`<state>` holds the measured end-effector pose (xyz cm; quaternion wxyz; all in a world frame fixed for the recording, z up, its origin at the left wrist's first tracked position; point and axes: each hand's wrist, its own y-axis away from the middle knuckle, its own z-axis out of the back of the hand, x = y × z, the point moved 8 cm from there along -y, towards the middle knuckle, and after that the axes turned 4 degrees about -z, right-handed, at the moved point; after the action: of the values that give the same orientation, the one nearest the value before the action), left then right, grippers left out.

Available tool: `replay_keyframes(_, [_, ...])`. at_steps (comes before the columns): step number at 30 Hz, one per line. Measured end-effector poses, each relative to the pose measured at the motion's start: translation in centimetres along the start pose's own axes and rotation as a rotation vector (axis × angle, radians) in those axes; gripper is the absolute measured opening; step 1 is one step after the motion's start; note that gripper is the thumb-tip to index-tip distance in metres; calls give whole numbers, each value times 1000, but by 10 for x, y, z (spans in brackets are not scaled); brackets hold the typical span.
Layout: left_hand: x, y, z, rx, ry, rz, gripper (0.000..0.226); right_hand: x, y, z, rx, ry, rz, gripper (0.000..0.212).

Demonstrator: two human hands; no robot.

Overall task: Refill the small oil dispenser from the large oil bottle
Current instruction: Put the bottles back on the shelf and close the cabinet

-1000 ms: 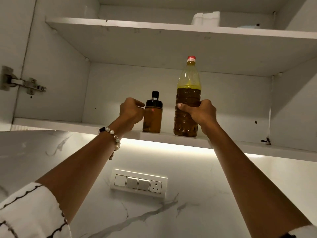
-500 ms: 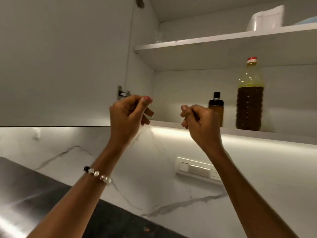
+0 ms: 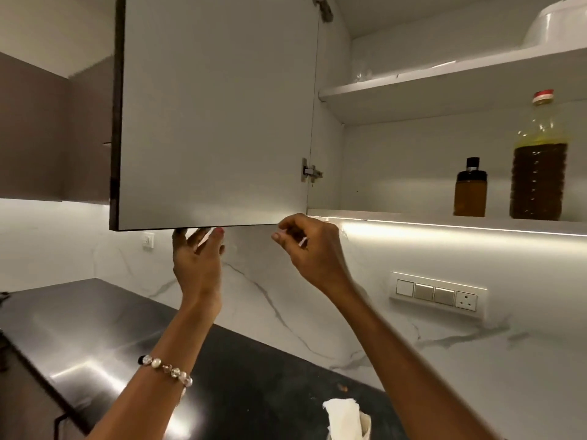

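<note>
Fingertips of the left hand (image 3: 197,258) hook the bottom edge of the open door (image 3: 216,112) from below — thumb up beside them, a light hold, probably placed to swing the door shut. Right hand (image 3: 313,249) hangs just under the door's hinge corner, fingers loosely curled, holding nothing I can make out; a pale sliver shows by the fingers, too small to name.

Dispenser (image 3: 470,188) and bottle (image 3: 539,166) both stand upright on the lower shelf (image 3: 381,214), just beside each other, well right of both hands. Neither is touched. Stored, not staged for pouring, as I read it.

Dispenser: amber body filled near the black collar, black spout cap on. Bottle: dark oil to roughly the shoulder, clear yellow above, red cap on. Refill looks done — judgement only.
</note>
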<state>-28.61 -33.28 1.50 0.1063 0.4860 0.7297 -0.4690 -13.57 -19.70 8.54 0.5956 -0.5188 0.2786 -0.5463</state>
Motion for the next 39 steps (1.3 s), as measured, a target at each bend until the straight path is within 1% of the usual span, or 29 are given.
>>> replay_keyframes(5, [-3,9,4,-64,-39,-93,29,20,0,6,-37,-49,-18,18])
replay_keyframes(7, [-5,13,2,-76,-55,-142,22,23,0,18,-59,-85,-54,17])
replay_keyframes(8, [-7,16,-1,-63,-26,-178,18,23,0,26,-75,-120,-84,17])
replay_keyframes(9, [-9,21,-6,-30,29,-214,17,22,-1,34,-95,-166,-122,17])
replay_keyframes(12, [-14,40,-30,91,188,-247,16,21,-2,63,-166,-335,-214,20])
replay_keyframes(15, [-27,62,-66,195,184,-309,23,29,-2,91,-211,-464,-229,30])
replay_keyframes(17, [-32,75,-95,276,160,-374,21,32,0,113,-237,-494,-226,33])
replay_keyframes(19, [-32,90,-128,369,99,-440,18,23,5,141,-309,-510,-277,39])
replay_keyframes(22, [-24,113,-175,445,67,-439,25,-3,18,192,-436,-446,-339,38])
replay_keyframes(24, [-17,125,-200,440,34,-429,29,-21,23,216,-462,-358,-353,27])
replay_keyframes(26, [-10,136,-222,424,-5,-442,30,-41,25,236,-474,-272,-338,17])
replay_keyframes(29, [0,143,-246,400,-55,-482,29,-69,20,258,-466,-181,-322,14])
replay_keyframes(32, [8,149,-269,368,-145,-575,28,-104,17,274,-438,-152,-355,11])
replay_keyframes(34, [16,154,-284,360,-204,-634,28,-127,17,285,-453,-145,-378,17])
replay_keyframes(36, [26,158,-300,362,-256,-677,28,-148,18,302,-545,-110,-391,34])
replay_keyframes(37, [30,159,-308,360,-279,-703,26,-157,18,311,-600,-60,-392,42])
replay_keyframes(39, [36,159,-320,357,-330,-753,24,-169,17,320,-667,71,-372,46])
